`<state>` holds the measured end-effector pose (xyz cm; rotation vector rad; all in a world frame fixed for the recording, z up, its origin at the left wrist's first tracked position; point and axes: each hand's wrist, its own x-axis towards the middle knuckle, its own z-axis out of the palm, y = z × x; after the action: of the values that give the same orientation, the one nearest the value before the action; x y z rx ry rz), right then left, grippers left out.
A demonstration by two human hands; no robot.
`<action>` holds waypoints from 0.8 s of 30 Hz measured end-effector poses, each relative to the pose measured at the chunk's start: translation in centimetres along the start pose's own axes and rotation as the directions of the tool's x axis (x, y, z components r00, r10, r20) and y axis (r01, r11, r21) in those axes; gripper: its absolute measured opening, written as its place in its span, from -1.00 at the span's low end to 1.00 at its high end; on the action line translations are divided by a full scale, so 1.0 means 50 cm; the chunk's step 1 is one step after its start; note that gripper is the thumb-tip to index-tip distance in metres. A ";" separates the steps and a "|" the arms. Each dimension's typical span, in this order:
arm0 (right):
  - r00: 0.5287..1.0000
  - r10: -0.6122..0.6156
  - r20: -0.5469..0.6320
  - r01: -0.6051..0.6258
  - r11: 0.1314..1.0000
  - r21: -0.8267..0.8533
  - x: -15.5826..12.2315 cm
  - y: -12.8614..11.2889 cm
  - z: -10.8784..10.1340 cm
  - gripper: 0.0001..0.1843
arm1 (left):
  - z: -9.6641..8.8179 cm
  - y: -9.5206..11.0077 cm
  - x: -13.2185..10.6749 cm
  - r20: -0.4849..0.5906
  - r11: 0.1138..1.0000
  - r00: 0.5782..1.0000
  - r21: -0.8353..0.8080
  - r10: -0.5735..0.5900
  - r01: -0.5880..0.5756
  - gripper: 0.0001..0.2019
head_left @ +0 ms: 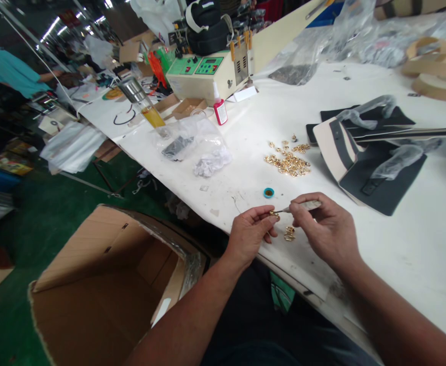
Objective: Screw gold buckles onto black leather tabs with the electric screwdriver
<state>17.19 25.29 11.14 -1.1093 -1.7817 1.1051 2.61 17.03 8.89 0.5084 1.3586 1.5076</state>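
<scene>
Bare forearms (208,301) rise from the bottom of the view, the left passing beside an open cardboard box (89,244) below the table's slanting edge. White tabletop (242,175) leaves room between a crumpled plastic bag (208,127) and a heap of gold fittings (292,163). At the near edge, the left hand (249,233) is pinched narrow — thumb against fingers — on one small gold fitting (275,215). Just beyond sits a small blue cap (264,193); loose gold rings (289,230) lie between the hands. The right hand (328,226) is closed around a slim pale tool (310,205), its thin tip at the fitting — contact I cannot tell. Farther right, dark panels (386,195) limit the room.
</scene>
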 end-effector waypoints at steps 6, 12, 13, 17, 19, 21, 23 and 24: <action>1.000 -0.006 -0.011 0.006 1.000 -0.006 0.001 -0.003 0.003 -0.74 | 0.003 0.003 -0.002 -0.010 1.000 1.000 -0.009 -0.006 0.006 -0.59; 1.000 -0.009 -0.018 0.009 1.000 0.005 0.000 -0.003 0.001 -0.75 | 0.003 0.002 -0.002 -0.008 1.000 1.000 -0.004 -0.007 0.007 -0.59; 1.000 -0.009 -0.012 0.009 1.000 0.007 0.000 -0.003 0.001 -0.74 | 0.002 0.002 -0.002 -0.007 1.000 1.000 -0.006 -0.007 0.006 -0.58; 1.000 -0.012 0.002 0.012 1.000 0.023 0.000 -0.003 0.003 -0.74 | 0.003 0.001 -0.002 -0.011 1.000 1.000 -0.013 -0.014 0.014 -0.57; 1.000 -0.013 0.005 0.013 1.000 0.026 0.001 -0.003 0.004 -0.74 | 0.002 0.001 -0.002 -0.015 1.000 1.000 -0.017 -0.018 0.018 -0.57; 1.000 -0.014 0.008 0.013 1.000 0.024 0.001 -0.003 0.005 -0.74 | 0.002 -0.001 -0.002 -0.018 1.000 1.000 -0.022 -0.017 0.017 -0.58; 1.000 -0.017 0.018 0.017 1.000 0.020 0.002 -0.002 0.005 -0.74 | 0.001 -0.004 -0.002 -0.024 1.000 1.000 -0.023 -0.012 0.012 -0.58; 0.999 -0.020 0.025 0.020 1.000 0.016 0.002 -0.001 0.005 -0.74 | 0.000 -0.006 -0.002 -0.027 1.000 1.000 -0.019 -0.008 0.007 -0.59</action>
<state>16.90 25.32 11.12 -1.0702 -1.7967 1.1236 2.78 16.90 8.68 0.4718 1.3646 1.5249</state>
